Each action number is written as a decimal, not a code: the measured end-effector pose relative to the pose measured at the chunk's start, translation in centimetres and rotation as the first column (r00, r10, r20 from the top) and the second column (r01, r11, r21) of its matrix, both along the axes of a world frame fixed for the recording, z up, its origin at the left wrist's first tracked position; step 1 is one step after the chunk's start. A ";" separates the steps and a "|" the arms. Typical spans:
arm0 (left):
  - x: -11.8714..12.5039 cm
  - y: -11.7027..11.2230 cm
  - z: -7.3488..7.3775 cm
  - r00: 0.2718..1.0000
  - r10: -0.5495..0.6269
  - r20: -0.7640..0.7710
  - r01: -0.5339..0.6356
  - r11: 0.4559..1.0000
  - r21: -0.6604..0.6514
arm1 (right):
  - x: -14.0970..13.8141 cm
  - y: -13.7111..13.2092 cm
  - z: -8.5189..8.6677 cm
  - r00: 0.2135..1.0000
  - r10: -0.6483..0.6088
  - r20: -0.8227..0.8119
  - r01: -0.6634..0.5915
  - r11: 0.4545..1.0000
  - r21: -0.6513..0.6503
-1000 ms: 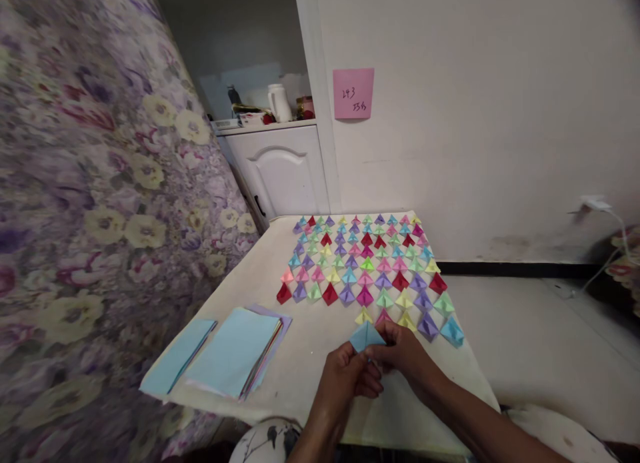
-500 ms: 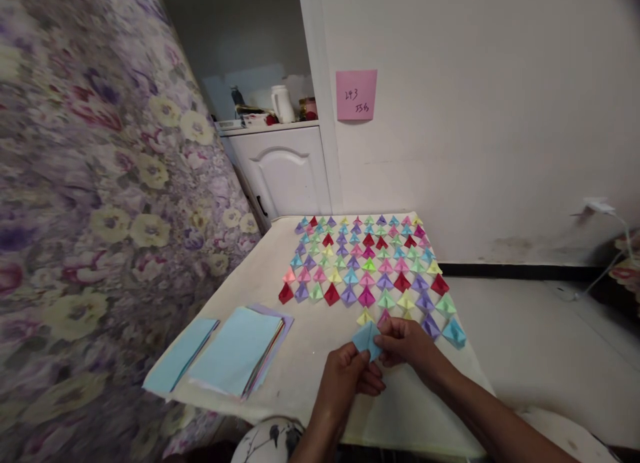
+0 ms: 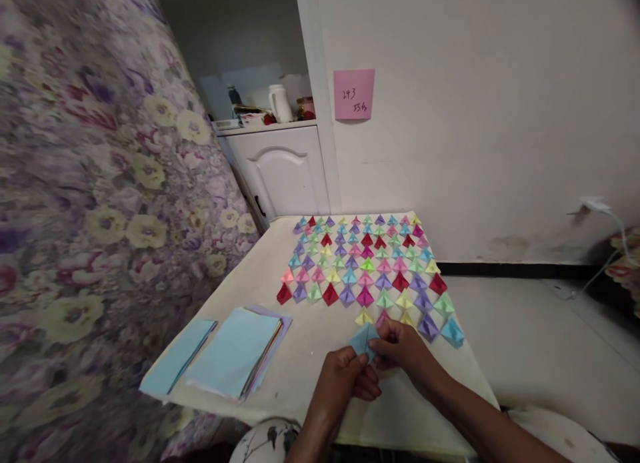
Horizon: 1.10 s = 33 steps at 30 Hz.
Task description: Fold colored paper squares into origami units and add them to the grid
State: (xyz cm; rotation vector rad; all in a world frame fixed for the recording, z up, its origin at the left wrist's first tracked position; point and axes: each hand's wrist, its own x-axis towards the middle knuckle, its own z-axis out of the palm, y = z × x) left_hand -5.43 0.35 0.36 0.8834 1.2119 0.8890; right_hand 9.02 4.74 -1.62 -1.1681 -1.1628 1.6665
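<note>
Because the left hand [image 3: 345, 376] and the right hand [image 3: 403, 343] both pinch the small blue paper [image 3: 362, 336], neither counts as nearer to it. The paper sits in front of the person, and seems held above the counter [image 3: 265, 269] rather than laid on it. The left hand's grip is narrow, closed on the near left part of the paper with the thumb on top; its other fingers curl beneath. The right hand's grip is narrow too, thumb and fingertips pressed to the right part, so the paper lies to that grip's left and just beyond the left one. A crease runs across it, roughly away from the person. Its long axis I cannot tell, since fingers cover the near and right portions.

Beyond the blue paper spread rows of small folded papers [image 3: 349, 276] in many colours, the closest ones just past its far corner. Well to its left lie a large paper stack [image 3: 233, 353] with a light blue top sheet and, farther left, a narrower paper pile [image 3: 180, 356], also blue on top.
</note>
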 end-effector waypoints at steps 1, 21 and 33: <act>0.0 0.0 -0.1 1.000 -0.004 -0.010 0.004 1.000 -0.005 | -0.1 -0.1 0.1 1.000 -0.003 -0.004 0.002 1.000 -0.008; 0.6 -0.1 -0.7 0.996 -0.038 0.087 0.042 0.998 -0.043 | 0.2 0.2 1.7 0.996 0.084 0.038 -0.089 0.985 0.150; 1.0 0.2 0.7 0.993 0.110 0.054 -0.111 0.994 0.021 | -0.2 -0.1 1.4 0.993 -0.006 0.118 -0.020 0.975 0.219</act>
